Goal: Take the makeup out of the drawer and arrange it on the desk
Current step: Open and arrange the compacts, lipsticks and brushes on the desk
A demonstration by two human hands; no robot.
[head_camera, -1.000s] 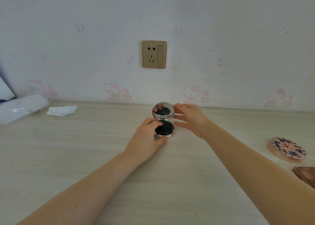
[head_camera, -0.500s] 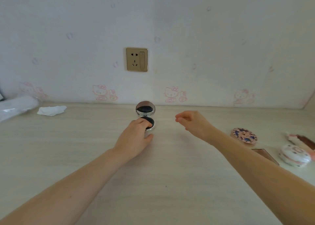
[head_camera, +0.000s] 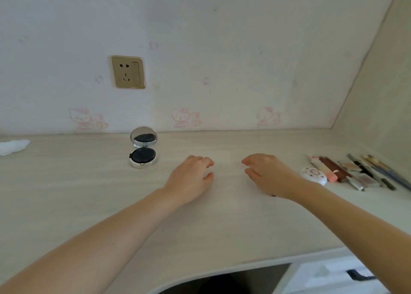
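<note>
An open silver compact with a dark puff stands on the pale wooden desk near the wall, its mirror lid upright. My left hand hovers to its right, apart from it, fingers loosely curled and holding nothing. My right hand is level with it further right, also relaxed and empty. At the desk's right end lies a row of makeup: a white round floral case, pink and brown tubes, small palettes and pencils.
A crumpled white tissue lies at the far left by the wall. A gold wall socket sits above the compact. A side wall closes the desk on the right. A white drawer front with a dark handle shows under the desk's front edge.
My left hand has let go of the compact and drawn away to the right. My right hand moved right too. The view has swung right, showing the makeup row.
</note>
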